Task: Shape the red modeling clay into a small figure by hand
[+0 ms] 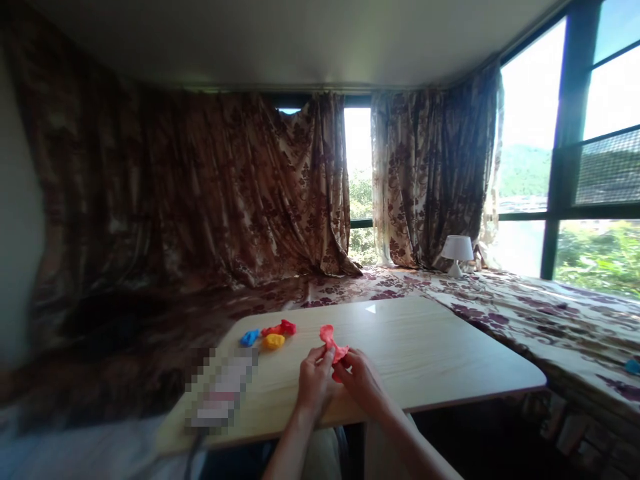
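My left hand and my right hand meet above the near part of the table. Between the fingertips of both is a soft coral-pink piece, bent and lobed, with parts sticking out above and below the fingers. It looks pliable, but its exact material is unclear. To the left of the hands lie a blue crumpled piece, a yellow rounded piece and a red piece, close together on the tabletop. Fingers hide the middle of the pink piece.
The pale wooden table has rounded corners. A blurred-out object with a cable rests at its left edge. Behind is a ledge with floral cloth, bearing a white lamp. Patterned curtains hang at the back.
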`<state>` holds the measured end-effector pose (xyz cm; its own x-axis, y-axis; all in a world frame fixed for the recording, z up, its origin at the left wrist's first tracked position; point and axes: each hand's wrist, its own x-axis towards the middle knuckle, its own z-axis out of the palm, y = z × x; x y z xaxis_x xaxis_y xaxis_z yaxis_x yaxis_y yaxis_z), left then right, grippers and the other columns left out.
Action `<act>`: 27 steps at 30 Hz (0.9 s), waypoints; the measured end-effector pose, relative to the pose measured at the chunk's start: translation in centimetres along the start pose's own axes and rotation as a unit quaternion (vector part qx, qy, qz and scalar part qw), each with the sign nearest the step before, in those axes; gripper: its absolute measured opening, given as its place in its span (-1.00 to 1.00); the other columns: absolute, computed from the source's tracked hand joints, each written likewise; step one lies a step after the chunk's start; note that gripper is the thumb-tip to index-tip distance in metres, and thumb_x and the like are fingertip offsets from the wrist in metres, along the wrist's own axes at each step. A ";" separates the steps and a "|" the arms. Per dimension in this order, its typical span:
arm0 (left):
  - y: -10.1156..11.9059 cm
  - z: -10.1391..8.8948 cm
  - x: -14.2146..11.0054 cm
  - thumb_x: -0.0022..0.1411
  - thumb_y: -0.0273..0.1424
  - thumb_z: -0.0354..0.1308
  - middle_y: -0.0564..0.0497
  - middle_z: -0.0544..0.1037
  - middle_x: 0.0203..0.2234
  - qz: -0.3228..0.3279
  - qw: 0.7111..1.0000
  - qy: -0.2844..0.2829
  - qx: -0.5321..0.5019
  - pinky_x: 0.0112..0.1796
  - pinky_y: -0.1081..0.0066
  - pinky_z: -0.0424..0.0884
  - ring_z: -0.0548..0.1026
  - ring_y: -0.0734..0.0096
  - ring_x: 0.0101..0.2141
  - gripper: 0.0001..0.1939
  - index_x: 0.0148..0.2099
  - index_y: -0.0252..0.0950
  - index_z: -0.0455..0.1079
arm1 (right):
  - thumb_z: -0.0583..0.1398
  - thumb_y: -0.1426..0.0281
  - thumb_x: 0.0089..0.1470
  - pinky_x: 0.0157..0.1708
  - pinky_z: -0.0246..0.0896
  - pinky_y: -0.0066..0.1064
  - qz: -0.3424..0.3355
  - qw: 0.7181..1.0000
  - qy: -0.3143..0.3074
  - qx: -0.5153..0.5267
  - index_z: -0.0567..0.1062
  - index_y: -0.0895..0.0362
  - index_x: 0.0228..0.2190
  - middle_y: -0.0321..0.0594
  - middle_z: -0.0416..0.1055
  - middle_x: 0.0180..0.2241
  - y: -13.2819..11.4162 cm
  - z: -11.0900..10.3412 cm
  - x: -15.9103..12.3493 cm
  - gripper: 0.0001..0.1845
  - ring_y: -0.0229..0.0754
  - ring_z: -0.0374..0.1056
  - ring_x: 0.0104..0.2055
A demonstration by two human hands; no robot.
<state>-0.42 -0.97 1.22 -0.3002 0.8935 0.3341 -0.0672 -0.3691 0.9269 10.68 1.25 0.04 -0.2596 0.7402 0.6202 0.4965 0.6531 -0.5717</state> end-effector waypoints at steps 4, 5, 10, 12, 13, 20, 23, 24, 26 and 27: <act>-0.2 -0.2 0.8 -0.03 -0.23 0.21 -0.10 0.57 -0.39 -0.009 0.999 -0.023 -0.020 -0.22 0.39 0.34 0.47 0.28 -0.30 -0.67 -0.28 -0.38 0.52 | 0.07 0.32 0.11 -0.36 0.08 -0.46 0.001 1.000 -0.006 0.018 0.48 0.15 -0.55 -0.23 0.44 -0.46 0.1 0.0 0.1 -0.69 -0.22 0.29 -0.38; -0.4 -0.4 1.1 -0.02 -0.22 0.21 -0.09 0.57 -0.40 -0.014 0.999 -0.034 -0.031 -0.22 0.39 0.33 0.47 0.30 -0.31 -0.67 -0.27 -0.38 0.52 | 0.06 0.29 0.12 -0.36 0.09 -0.46 0.006 0.999 -0.015 0.040 0.49 0.15 -0.52 -0.23 0.45 -0.45 0.2 0.0 0.1 -0.69 -0.22 0.30 -0.38; -0.7 -1.1 2.7 -0.08 -0.22 0.25 -0.06 0.58 -0.43 -0.029 0.997 -0.037 -0.062 -0.26 0.43 0.32 0.46 0.38 -0.36 -0.67 -0.31 -0.36 0.53 | -0.06 0.21 0.18 -0.37 0.14 -0.45 0.051 0.985 -0.053 0.158 0.50 0.17 -0.44 -0.22 0.47 -0.46 0.8 0.1 0.5 -0.56 -0.20 0.34 -0.39; -0.7 -1.1 2.7 -0.10 -0.22 0.27 -0.08 0.58 -0.43 -0.035 0.996 -0.040 -0.072 -0.26 0.42 0.32 0.46 0.37 -0.36 -0.66 -0.30 -0.37 0.53 | -0.02 0.22 0.16 -0.38 0.15 -0.45 0.060 0.982 -0.054 0.170 0.50 0.18 -0.44 -0.22 0.48 -0.47 1.0 0.2 0.5 -0.60 -0.19 0.34 -0.40; -0.6 -1.0 2.6 -0.10 -0.22 0.27 -0.09 0.58 -0.42 -0.041 0.995 -0.045 -0.078 -0.26 0.41 0.32 0.46 0.36 -0.36 -0.65 -0.29 -0.38 0.53 | 0.01 0.23 0.14 -0.39 0.15 -0.45 0.060 0.982 -0.054 0.171 0.50 0.19 -0.44 -0.22 0.47 -0.48 1.1 0.3 0.5 -0.63 -0.20 0.34 -0.42; -0.5 -1.0 1.8 -0.04 -0.28 0.25 -0.09 0.58 -0.37 -0.049 0.986 -0.099 -0.123 -0.21 0.41 0.33 0.47 0.35 -0.31 -0.69 -0.24 -0.36 0.51 | 0.07 0.32 0.10 -0.45 0.12 -0.46 0.031 0.991 -0.017 0.127 0.48 0.20 -0.55 -0.23 0.41 -0.54 1.7 0.9 0.4 -0.69 -0.23 0.29 -0.48; -0.6 -1.3 1.9 -0.03 -0.30 0.25 -0.09 0.58 -0.38 -0.045 0.986 -0.107 -0.121 -0.21 0.42 0.32 0.47 0.35 -0.31 -0.70 -0.23 -0.36 0.51 | 0.08 0.34 0.09 -0.43 0.16 -0.44 0.038 0.991 -0.013 0.130 0.51 0.19 -0.51 -0.22 0.43 -0.52 1.8 1.0 0.5 -0.72 -0.21 0.32 -0.46; -0.7 -1.3 1.9 -0.02 -0.30 0.24 -0.08 0.58 -0.39 -0.044 0.986 -0.103 -0.120 -0.21 0.42 0.32 0.47 0.36 -0.31 -0.70 -0.23 -0.35 0.51 | 0.08 0.34 0.08 -0.42 0.17 -0.43 0.038 0.990 -0.013 0.134 0.52 0.19 -0.49 -0.21 0.44 -0.50 1.8 1.0 0.5 -0.73 -0.20 0.33 -0.45; -0.8 -1.5 2.0 -0.02 -0.31 0.24 -0.07 0.58 -0.39 -0.039 0.988 -0.089 -0.121 -0.20 0.42 0.32 0.47 0.37 -0.31 -0.71 -0.22 -0.34 0.51 | 0.10 0.32 0.07 -0.40 0.20 -0.42 0.037 0.989 -0.012 0.144 0.53 0.18 -0.43 -0.19 0.47 -0.46 1.7 0.9 0.5 -0.75 -0.17 0.36 -0.41; -0.8 -1.6 2.0 -0.02 -0.31 0.25 -0.07 0.58 -0.39 -0.036 0.989 -0.081 -0.120 -0.20 0.42 0.33 0.47 0.37 -0.32 -0.70 -0.22 -0.34 0.51 | 0.11 0.31 0.06 -0.39 0.22 -0.41 0.037 0.988 -0.011 0.149 0.53 0.17 -0.41 -0.19 0.48 -0.44 1.7 0.9 0.5 -0.76 -0.16 0.37 -0.39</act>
<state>-2.46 0.75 0.89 -0.1321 0.9418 0.3092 -0.3132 -0.3356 0.8884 10.66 2.86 -1.07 -0.2504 0.7892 0.5607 0.2501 0.6123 -0.7501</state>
